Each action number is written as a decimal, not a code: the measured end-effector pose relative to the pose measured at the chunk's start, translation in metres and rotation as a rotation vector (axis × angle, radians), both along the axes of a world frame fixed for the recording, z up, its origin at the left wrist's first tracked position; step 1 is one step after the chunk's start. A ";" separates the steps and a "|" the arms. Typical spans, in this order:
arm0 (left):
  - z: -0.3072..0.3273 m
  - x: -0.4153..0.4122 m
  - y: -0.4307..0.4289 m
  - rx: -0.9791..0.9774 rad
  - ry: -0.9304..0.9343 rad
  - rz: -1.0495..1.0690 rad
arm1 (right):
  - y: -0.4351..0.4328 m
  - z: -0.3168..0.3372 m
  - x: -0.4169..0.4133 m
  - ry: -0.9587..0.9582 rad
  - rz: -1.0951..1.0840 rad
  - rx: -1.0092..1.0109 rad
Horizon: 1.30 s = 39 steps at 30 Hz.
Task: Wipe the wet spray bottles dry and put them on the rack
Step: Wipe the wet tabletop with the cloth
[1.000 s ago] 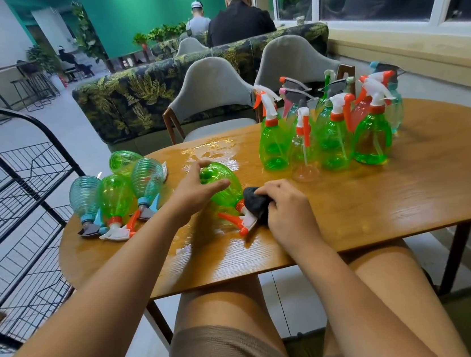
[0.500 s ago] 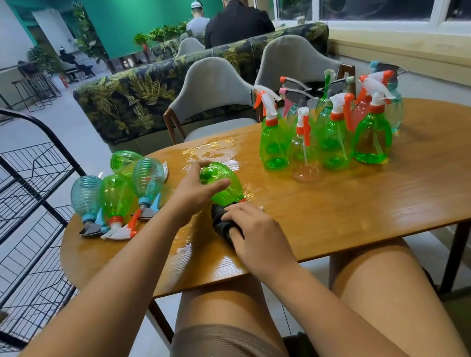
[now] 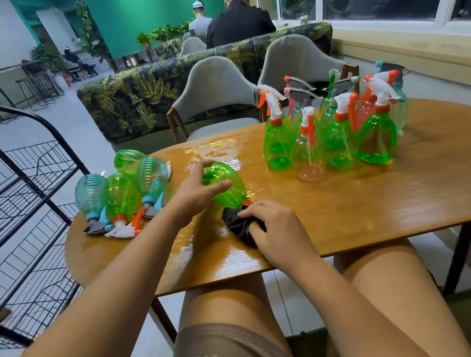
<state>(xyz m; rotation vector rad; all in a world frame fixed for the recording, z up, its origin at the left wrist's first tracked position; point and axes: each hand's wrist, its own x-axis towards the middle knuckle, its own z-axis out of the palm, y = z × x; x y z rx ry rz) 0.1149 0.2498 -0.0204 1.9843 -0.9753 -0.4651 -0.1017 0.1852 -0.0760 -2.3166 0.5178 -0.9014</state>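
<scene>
Green plastic spray bottle (image 3: 226, 189) on the wet wooden table (image 3: 380, 205) could slip from the gripping left hand (image 3: 196, 193) as the right hand (image 3: 279, 232), clutching a black cloth (image 3: 235, 225), rubs its neck.

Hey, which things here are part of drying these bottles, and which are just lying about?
Job:
- held bottle, in the left hand
- cloth, in the right hand
- lying bottles
- upright bottles
- rack

Lying about:
- chairs
- sofa

Wet wooden table (image 3: 380, 205) bears standing bottles (image 3: 333, 136), four lying bottles (image 3: 120, 195), a green bottle (image 3: 230, 191), a dark cloth (image 3: 237, 225).
</scene>
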 end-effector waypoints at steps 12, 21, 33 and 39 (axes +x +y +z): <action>0.003 -0.004 -0.001 0.024 0.005 -0.005 | -0.021 -0.001 0.010 0.080 -0.267 0.008; 0.002 -0.007 -0.001 0.007 -0.007 0.011 | 0.017 -0.002 0.003 0.110 -0.162 -0.073; 0.008 -0.011 0.001 0.022 -0.006 0.005 | -0.006 0.007 -0.009 0.100 -0.145 0.035; 0.010 -0.014 0.000 0.072 -0.117 0.027 | -0.016 0.008 -0.012 0.162 -0.234 0.037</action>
